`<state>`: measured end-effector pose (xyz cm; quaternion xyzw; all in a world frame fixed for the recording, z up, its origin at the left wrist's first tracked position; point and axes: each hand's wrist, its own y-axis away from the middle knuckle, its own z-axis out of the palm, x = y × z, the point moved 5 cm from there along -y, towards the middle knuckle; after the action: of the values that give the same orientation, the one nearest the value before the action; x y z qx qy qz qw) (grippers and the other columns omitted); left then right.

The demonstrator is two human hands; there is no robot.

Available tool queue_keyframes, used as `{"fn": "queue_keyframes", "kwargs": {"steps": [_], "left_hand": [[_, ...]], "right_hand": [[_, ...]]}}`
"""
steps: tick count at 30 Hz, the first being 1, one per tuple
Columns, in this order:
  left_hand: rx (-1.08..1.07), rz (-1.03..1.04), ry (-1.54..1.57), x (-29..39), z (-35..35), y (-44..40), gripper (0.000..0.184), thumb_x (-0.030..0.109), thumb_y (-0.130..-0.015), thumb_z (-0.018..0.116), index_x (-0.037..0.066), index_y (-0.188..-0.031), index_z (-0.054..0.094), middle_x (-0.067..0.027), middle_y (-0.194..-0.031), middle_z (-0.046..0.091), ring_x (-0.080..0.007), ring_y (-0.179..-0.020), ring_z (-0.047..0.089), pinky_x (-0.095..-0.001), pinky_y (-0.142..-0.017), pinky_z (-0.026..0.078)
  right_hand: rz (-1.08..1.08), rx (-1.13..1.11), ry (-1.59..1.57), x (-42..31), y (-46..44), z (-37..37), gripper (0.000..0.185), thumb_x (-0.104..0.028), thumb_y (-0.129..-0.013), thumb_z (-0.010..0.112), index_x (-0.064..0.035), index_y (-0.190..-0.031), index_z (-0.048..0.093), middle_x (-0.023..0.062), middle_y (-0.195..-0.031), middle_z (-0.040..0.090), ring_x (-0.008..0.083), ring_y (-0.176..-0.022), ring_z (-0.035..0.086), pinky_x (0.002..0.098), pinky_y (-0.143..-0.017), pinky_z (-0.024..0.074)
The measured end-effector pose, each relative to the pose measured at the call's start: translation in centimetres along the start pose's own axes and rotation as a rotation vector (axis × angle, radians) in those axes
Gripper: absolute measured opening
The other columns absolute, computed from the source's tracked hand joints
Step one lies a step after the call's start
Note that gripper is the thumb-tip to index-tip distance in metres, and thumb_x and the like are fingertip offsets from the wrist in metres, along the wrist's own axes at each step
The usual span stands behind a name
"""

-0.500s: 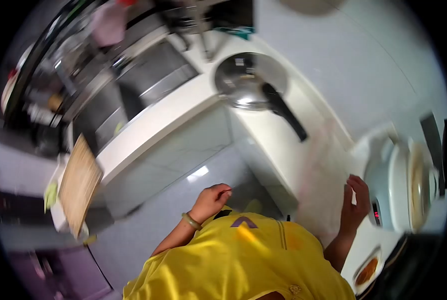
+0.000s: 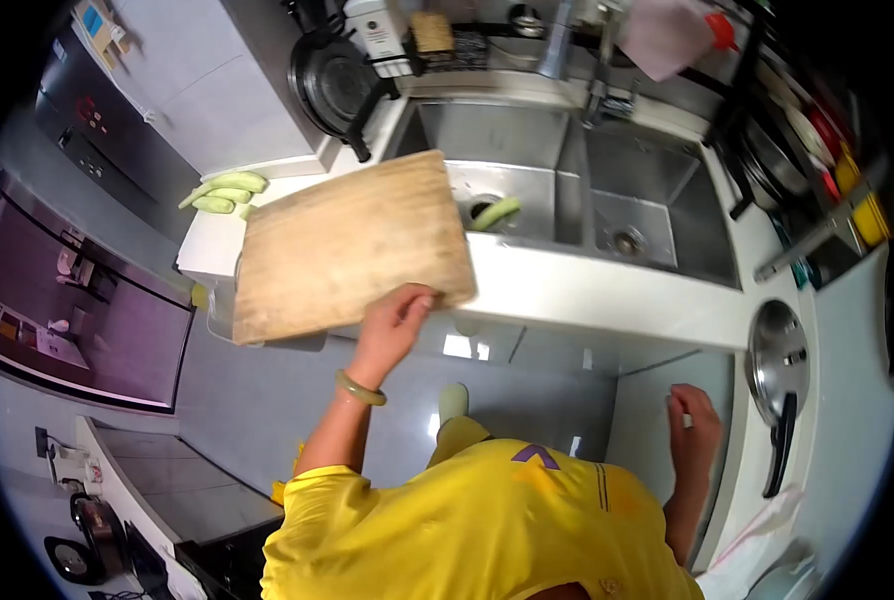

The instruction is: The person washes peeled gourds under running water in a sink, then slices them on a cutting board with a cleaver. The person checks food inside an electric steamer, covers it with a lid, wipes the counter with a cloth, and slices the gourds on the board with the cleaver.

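A wooden cutting board [image 2: 352,235] lies tilted across the counter corner, its near edge jutting over the front. My left hand [image 2: 395,325], with a bangle at the wrist, is at the board's near right edge, fingers curled together; whether they grip the board or only overlap it cannot be made out. On the right, my right hand [image 2: 695,415] hangs in the air with curled fingers, apart from the counter, nearest to the lidded pan [image 2: 779,350]. Several green vegetables [image 2: 232,190] lie behind the board's left corner. One more green piece [image 2: 497,213] is in the left sink basin.
The double steel sink [image 2: 574,180] has a faucet [image 2: 602,75] behind it. A dark pan [image 2: 342,85] stands upright at the back wall. A clear bin [image 2: 222,308] hangs below the board's left side. A dish rack [image 2: 847,215] is on the right.
The view has swung left toward the sink and board. My left hand has come to the board's edge. My right hand is now away from the white appliance it was beside.
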<state>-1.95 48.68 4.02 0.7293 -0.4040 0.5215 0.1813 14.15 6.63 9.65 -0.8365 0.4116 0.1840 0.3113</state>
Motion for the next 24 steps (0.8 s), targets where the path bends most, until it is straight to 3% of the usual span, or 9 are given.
{"fn": "queue_keyframes", "kwargs": {"steps": [6,10,12,14,16,18,20,21,24], "left_hand": [[0.513,-0.08,0.099,-10.3,-20.5,-12.1,0.016,0.012,-0.094,0.061,-0.001,-0.102,0.068,-0.0031,-0.083,0.067,-0.0079,-0.076,0.058,-0.0238,-0.069,0.048],[0.683,-0.198,0.117,-20.8,-32.0,-18.0,0.02,0.009,-0.089,0.063,-0.003,-0.106,0.064,-0.0034,-0.083,0.066,-0.009,-0.074,0.059,-0.0235,-0.067,0.048],[0.738,-0.396,0.33,-21.3,-36.1,-21.2,0.035,0.014,-0.084,0.07,-0.008,-0.11,0.06,-0.0089,-0.087,0.066,-0.0143,-0.074,0.06,-0.026,-0.067,0.049],[0.816,-0.415,0.195,-25.6,-41.0,-25.1,0.043,0.017,-0.081,0.073,-0.01,-0.11,0.059,-0.0121,-0.089,0.066,-0.0177,-0.075,0.061,-0.0282,-0.067,0.049],[0.922,-0.462,0.078,-25.8,-42.3,-26.7,0.057,0.027,-0.072,0.08,-0.014,-0.107,0.06,-0.0188,-0.095,0.066,-0.0253,-0.08,0.063,-0.0336,-0.07,0.05],[0.969,-0.445,0.294,-26.3,-42.4,-28.6,0.056,0.03,-0.074,0.078,-0.013,-0.105,0.063,-0.0194,-0.098,0.067,-0.0255,-0.082,0.063,-0.0353,-0.074,0.05],[0.896,-0.674,0.151,-24.1,-42.8,-29.7,0.051,0.035,-0.074,0.08,-0.006,-0.101,0.068,-0.0121,-0.088,0.066,-0.0237,-0.069,0.059,-0.0361,-0.063,0.049],[0.81,-0.707,0.068,-25.0,-42.8,-30.7,0.058,0.039,-0.073,0.081,-0.006,-0.107,0.067,-0.0125,-0.097,0.067,-0.0251,-0.082,0.061,-0.0351,-0.075,0.049],[0.828,-0.753,-0.05,-27.1,-44.0,-31.7,0.06,0.042,-0.074,0.08,-0.004,-0.111,0.066,-0.0125,-0.107,0.066,-0.0248,-0.092,0.061,-0.0334,-0.082,0.049]], "right_hand": [[0.007,-0.447,-0.037,-10.6,-9.3,13.8,0.02,-0.004,-0.085,0.068,-0.0012,-0.105,0.067,0.0141,-0.096,0.069,0.0251,-0.077,0.067,0.0335,-0.072,0.0533],[0.013,-0.492,-0.02,-11.6,-11.9,17.8,0.019,-0.007,-0.084,0.068,-0.0033,-0.102,0.068,0.0154,-0.096,0.068,0.0304,-0.079,0.067,0.0354,-0.069,0.0533],[0.042,-0.537,-0.016,-12.5,-13.0,18.8,0.019,-0.007,-0.084,0.068,-0.0033,-0.102,0.068,0.0149,-0.095,0.069,0.0301,-0.077,0.068,0.0355,-0.069,0.0536],[0.071,-0.562,-0.017,-13.6,-14.5,20.2,0.018,-0.006,-0.084,0.068,-0.0035,-0.103,0.068,0.0149,-0.094,0.068,0.0299,-0.076,0.068,0.0351,-0.069,0.0538],[0.045,-0.548,0.025,-13.5,-15.0,20.8,0.018,-0.006,-0.085,0.068,-0.0031,-0.103,0.068,0.0156,-0.095,0.068,0.0301,-0.078,0.069,0.0348,-0.069,0.0539],[0.057,-0.54,0.052,-14.3,-16.3,21.5,0.019,-0.007,-0.085,0.068,-0.003,-0.103,0.068,0.0159,-0.096,0.068,0.0307,-0.077,0.069,0.0346,-0.068,0.0541],[0.069,-0.563,0.015,-15.6,-17.2,22.0,0.019,-0.008,-0.085,0.069,-0.0028,-0.103,0.068,0.0157,-0.096,0.069,0.0315,-0.077,0.069,0.0347,-0.067,0.0547],[0.072,-0.569,-0.002,-15.2,-17.3,22.3,0.02,-0.009,-0.085,0.069,-0.0031,-0.104,0.068,0.0157,-0.097,0.069,0.0326,-0.076,0.069,0.0354,-0.067,0.0554],[0.057,-0.577,0.031,-14.9,-18.2,23.0,0.021,-0.01,-0.085,0.069,-0.0032,-0.106,0.068,0.0161,-0.098,0.069,0.0334,-0.077,0.069,0.0364,-0.067,0.0558]]}}
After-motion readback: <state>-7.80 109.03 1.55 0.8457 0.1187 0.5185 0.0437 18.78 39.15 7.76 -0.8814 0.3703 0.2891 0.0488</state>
